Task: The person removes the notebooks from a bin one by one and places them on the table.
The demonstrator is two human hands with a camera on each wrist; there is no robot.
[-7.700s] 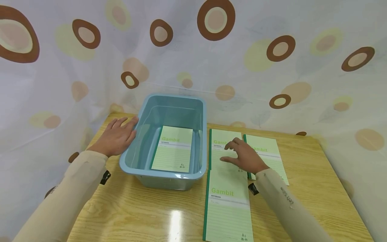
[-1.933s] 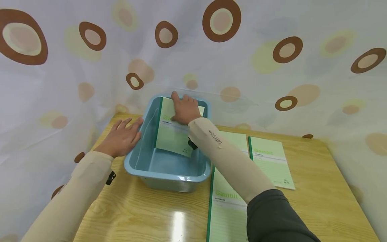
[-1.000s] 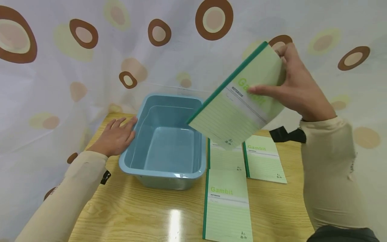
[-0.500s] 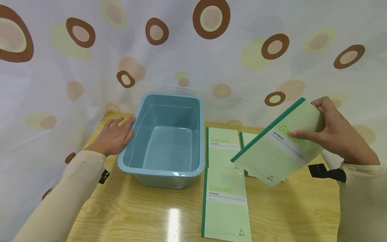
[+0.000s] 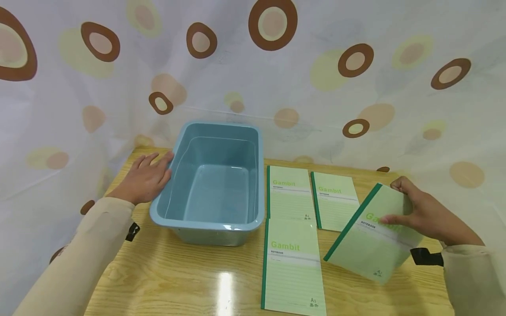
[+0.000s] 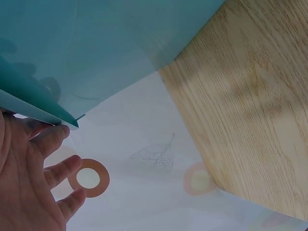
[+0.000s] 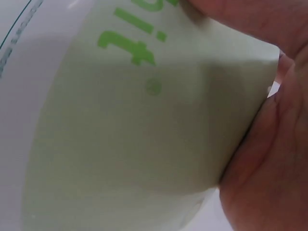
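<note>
A pale green notebook (image 5: pixel 367 245) with a dark green spine hangs tilted low over the right side of the table. My right hand (image 5: pixel 428 215) grips it by its right edge, thumb across the cover and fingers behind. The right wrist view shows the cover of the notebook (image 7: pixel 125 125) bending against the palm. My left hand (image 5: pixel 144 177) rests with extended fingers on the left rim of a light blue plastic basin (image 5: pixel 258 184). In the left wrist view, fingers of the left hand (image 6: pixel 33 168) touch the underside of the basin's rim (image 6: pixel 38 108).
Three similar notebooks lie on the wooden table (image 5: pixel 178 281) right of the basin: a back one (image 5: pixel 290 202), a front one (image 5: pixel 294 281) and a right one (image 5: pixel 332 210). A patterned curtain (image 5: pixel 237 66) hangs behind and at the sides.
My right hand has lifted the notebook out of the basin, carried it right and lowered it toward the table. The basin's inside now shows bare. My left hand stays on the rim.
</note>
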